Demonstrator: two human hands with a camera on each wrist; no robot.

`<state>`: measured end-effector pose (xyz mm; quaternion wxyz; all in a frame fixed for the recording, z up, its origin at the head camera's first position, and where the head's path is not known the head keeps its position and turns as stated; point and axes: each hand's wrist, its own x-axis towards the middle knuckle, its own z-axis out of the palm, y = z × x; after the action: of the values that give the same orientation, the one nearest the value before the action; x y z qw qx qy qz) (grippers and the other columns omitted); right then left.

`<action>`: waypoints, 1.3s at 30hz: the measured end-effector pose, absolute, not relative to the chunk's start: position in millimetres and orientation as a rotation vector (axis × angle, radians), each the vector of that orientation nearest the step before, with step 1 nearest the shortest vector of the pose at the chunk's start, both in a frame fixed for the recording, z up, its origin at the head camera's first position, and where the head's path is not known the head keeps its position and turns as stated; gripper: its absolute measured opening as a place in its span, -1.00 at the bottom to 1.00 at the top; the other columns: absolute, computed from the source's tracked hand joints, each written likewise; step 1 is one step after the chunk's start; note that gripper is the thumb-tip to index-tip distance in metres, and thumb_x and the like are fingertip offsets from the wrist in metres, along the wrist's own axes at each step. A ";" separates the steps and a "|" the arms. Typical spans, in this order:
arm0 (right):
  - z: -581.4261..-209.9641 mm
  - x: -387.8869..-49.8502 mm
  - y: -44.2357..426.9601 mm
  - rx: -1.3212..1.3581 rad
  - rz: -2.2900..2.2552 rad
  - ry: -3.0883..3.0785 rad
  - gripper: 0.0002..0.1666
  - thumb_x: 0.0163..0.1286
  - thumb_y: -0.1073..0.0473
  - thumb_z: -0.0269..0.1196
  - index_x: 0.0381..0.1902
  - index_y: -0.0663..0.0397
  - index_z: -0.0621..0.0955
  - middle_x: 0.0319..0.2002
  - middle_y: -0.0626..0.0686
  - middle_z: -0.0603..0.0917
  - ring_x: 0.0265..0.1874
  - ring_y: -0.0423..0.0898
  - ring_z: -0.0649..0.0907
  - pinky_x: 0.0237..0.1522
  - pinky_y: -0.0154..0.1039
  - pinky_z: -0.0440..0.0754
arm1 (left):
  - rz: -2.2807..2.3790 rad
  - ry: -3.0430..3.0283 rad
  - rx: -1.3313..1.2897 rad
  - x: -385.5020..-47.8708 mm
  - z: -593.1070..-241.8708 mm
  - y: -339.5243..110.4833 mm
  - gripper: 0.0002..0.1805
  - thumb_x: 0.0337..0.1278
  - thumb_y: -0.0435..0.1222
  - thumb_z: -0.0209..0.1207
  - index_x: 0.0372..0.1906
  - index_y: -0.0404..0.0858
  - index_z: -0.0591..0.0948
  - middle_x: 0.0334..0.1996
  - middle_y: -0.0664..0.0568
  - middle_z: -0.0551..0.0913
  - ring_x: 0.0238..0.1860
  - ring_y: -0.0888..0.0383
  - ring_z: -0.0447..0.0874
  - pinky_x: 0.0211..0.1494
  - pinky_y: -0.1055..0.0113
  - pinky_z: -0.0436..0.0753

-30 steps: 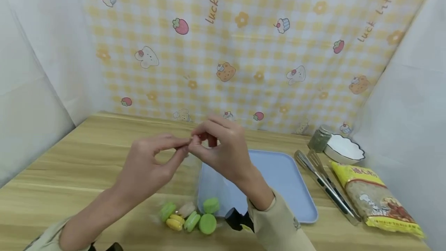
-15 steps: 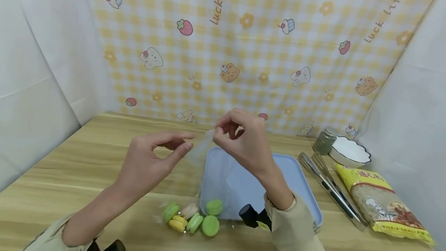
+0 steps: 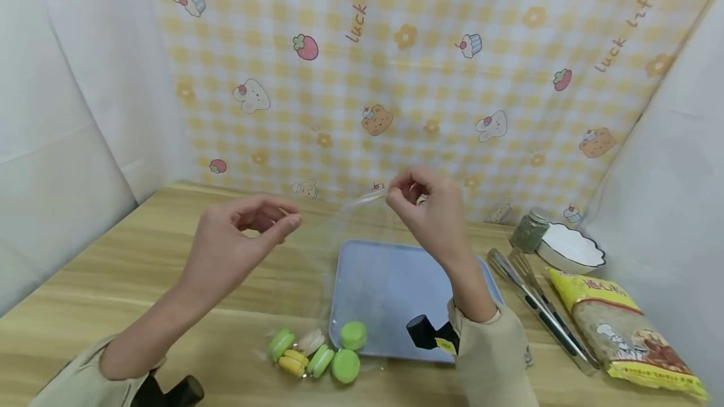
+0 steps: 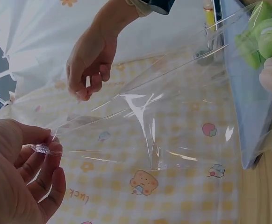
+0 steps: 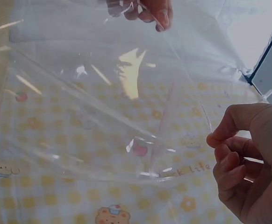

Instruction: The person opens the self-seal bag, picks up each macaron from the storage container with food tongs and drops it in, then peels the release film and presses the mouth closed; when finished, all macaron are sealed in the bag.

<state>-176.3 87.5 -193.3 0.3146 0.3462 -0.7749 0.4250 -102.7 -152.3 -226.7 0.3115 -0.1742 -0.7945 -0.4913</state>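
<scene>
A clear plastic bag (image 4: pixel 140 112) is stretched upward between both hands, its top edge spread apart. My left hand (image 3: pixel 234 237) pinches one side of its mouth between thumb and fingers, as the left wrist view shows. On the other side, my right hand (image 3: pixel 432 212) pinches the rim with thumb and forefinger; the right wrist view shows the film (image 5: pixel 131 70) running from those fingertips. Several macarons lie at the bottom of the bag: green ones (image 3: pixel 345 366), a yellow one (image 3: pixel 293 363) and a pale one (image 3: pixel 310 341).
Behind the bag lies a blue tray (image 3: pixel 418 306) on the wooden table (image 3: pixel 186 231). To the right are metal tongs (image 3: pixel 537 306), a slotted turner (image 3: pixel 523 265), a jar of dried herbs (image 3: pixel 530 231), a white scalloped dish (image 3: pixel 571 249) and a yellow food packet (image 3: pixel 625 331). A checked cloth (image 3: pixel 339 80) hangs behind.
My hands have moved apart from fingertip contact, the right one going right and up, the left one slightly left. The bag's mouth has spread between them. The macarons stay at the bottom.
</scene>
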 end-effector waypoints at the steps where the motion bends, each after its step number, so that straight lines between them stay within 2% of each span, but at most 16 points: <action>1: -193.2 -179.4 89.5 0.893 1.122 -2.047 -0.84 0.08 0.42 0.16 -0.54 0.11 0.63 -0.66 -0.05 0.48 -0.69 -0.15 0.41 -0.63 -0.33 0.34 | -1.319 -2.106 -0.453 -103.9 -226.9 -154.6 -0.90 0.04 -0.31 0.31 -0.28 -0.14 0.70 -0.55 0.19 0.66 -0.57 0.20 0.59 -0.53 0.42 0.51; 5: -192.7 -189.3 100.1 0.788 1.134 -2.086 -0.87 0.07 0.42 0.18 -0.54 0.16 0.64 -0.65 0.00 0.50 -0.68 -0.11 0.41 -0.62 -0.34 0.35 | -1.393 -2.140 -0.429 -110.9 -227.7 -162.4 -0.85 0.10 -0.28 0.27 -0.21 -0.21 0.68 -0.52 0.10 0.66 -0.55 0.16 0.58 -0.54 0.42 0.49; 9: -191.8 -196.0 114.1 0.658 1.149 -2.131 -0.90 0.10 0.39 0.18 -0.52 0.18 0.64 -0.62 0.03 0.52 -0.64 -0.09 0.43 -0.59 -0.35 0.36 | -1.439 -2.131 -0.417 -116.4 -230.0 -167.1 -0.87 0.13 -0.28 0.25 -0.26 -0.26 0.66 -0.51 0.02 0.66 -0.54 0.12 0.58 -0.55 0.40 0.49; 19: -185.8 -201.7 142.8 0.489 1.116 -2.197 -0.87 0.17 0.30 0.16 -0.47 0.17 0.65 -0.57 0.04 0.54 -0.59 -0.10 0.47 -0.57 -0.38 0.36 | -1.453 -2.084 -0.481 -123.3 -233.9 -171.0 -0.90 0.15 -0.34 0.22 -0.31 -0.31 0.60 -0.50 0.00 0.64 -0.55 0.12 0.59 -0.53 0.40 0.53; 25: -184.5 -205.8 156.5 0.400 1.073 -2.202 -0.85 0.19 0.27 0.16 -0.45 0.20 0.65 -0.54 0.05 0.56 -0.58 -0.12 0.49 -0.58 -0.42 0.39 | -1.490 -2.096 -0.490 -124.3 -233.1 -174.6 -0.87 0.17 -0.33 0.21 -0.27 -0.35 0.58 -0.47 -0.08 0.64 -0.52 0.13 0.62 -0.39 0.37 0.63; 30: -181.7 -208.8 170.5 0.322 1.075 -2.167 -0.83 0.20 0.26 0.16 -0.44 0.25 0.65 -0.52 0.03 0.58 -0.56 -0.15 0.50 -0.58 -0.46 0.39 | -1.462 -2.113 -0.467 -124.1 -230.6 -178.1 -0.85 0.16 -0.32 0.22 -0.26 -0.35 0.57 -0.48 -0.01 0.65 -0.52 0.15 0.62 -0.38 0.39 0.63; 33: -181.2 -210.5 184.1 0.252 1.080 -2.158 -0.81 0.21 0.24 0.16 -0.42 0.26 0.65 -0.49 -0.01 0.59 -0.52 -0.17 0.51 -0.56 -0.46 0.40 | -1.447 -2.120 -0.472 -125.5 -230.6 -177.9 -0.85 0.17 -0.32 0.21 -0.27 -0.35 0.57 -0.48 -0.03 0.64 -0.53 0.15 0.60 -0.40 0.39 0.62; 39: -183.8 -209.6 209.6 0.068 1.120 -2.184 -0.82 0.22 0.16 0.19 -0.42 0.16 0.65 -0.45 -0.10 0.56 -0.46 -0.21 0.50 -0.50 -0.45 0.42 | -1.459 -2.130 -0.522 -126.5 -233.1 -176.8 -0.88 0.19 -0.38 0.18 -0.29 -0.39 0.53 -0.48 -0.11 0.60 -0.54 0.16 0.58 -0.42 0.39 0.62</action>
<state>-209.6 209.6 -183.8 0.3365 0.0262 -0.8376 0.4294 -126.5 -176.8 -233.1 0.2512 -0.1920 -0.7826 -0.5362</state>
